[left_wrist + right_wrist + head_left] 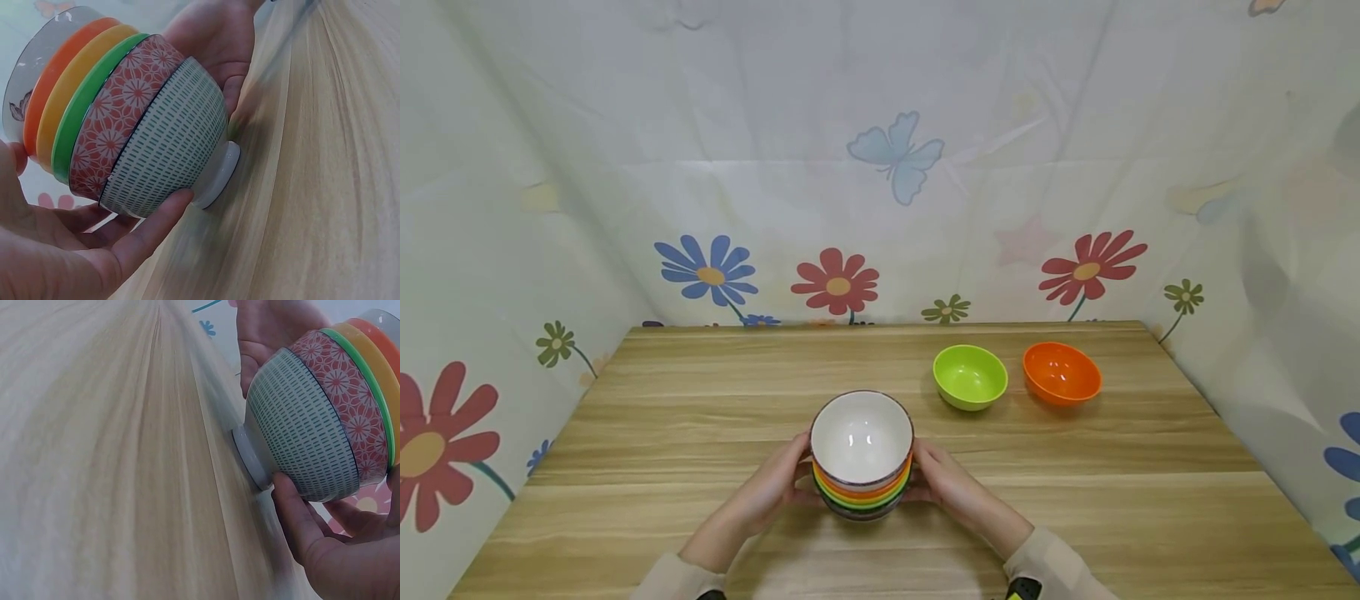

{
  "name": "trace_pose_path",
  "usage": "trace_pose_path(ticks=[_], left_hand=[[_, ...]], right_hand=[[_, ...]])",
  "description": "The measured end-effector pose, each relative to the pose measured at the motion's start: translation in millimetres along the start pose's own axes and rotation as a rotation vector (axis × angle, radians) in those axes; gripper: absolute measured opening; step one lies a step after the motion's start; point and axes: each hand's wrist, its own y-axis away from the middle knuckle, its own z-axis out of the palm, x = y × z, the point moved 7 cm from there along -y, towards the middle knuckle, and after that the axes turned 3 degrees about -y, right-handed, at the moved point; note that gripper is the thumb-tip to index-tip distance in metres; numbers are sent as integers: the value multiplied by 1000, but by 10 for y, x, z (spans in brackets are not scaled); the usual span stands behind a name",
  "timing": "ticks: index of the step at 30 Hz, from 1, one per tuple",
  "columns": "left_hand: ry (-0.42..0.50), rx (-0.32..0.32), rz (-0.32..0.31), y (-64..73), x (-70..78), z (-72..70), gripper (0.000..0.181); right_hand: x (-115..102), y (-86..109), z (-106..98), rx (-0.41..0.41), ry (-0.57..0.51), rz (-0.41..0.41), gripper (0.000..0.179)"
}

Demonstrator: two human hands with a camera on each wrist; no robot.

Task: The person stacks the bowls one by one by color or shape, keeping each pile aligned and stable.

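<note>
Stack of six nested bowls [862, 457], mouths upward, sits in a person's two hands over the middle of a wooden table [700, 417]. Take the stack as the centre of a clock, with the table's far edge at 12. The left hand [780, 481] is at 9 o'clock and the right hand [951, 483] at 3, both cupped round the sides, their fingers spread about as wide as the bowls and curving in against them. From the top down come a white bowl [861, 437], then orange [52, 81], yellow [67, 92] and green [78, 115] ones, a red floral bowl [119, 106], and a green-dashed bowl [172, 134] with a pale foot [215, 175]. The foot is close to the wood; whether it touches cannot be told. At 2 o'clock, well apart from the stack, is a lime bowl [970, 377]; just beyond it, between 2 and 3, an orange-red bowl [1062, 373]; nobody touches either. The step in hand appears to be handling the gathered stack as one piece. The next move seems to call for even pressure from both sides and a level stack, with support low on the bottom bowl.
</note>
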Motion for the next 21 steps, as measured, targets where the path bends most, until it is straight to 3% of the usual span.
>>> trace_pose_path(ticks=[12,21], left_hand=[[0,9,4,4,9,8,66],[7,19,5,0,-3,-4,66]], right_hand=[[-12,9,2,4,18,-17,65],[17,-11,-30,73,37,-42,63]])
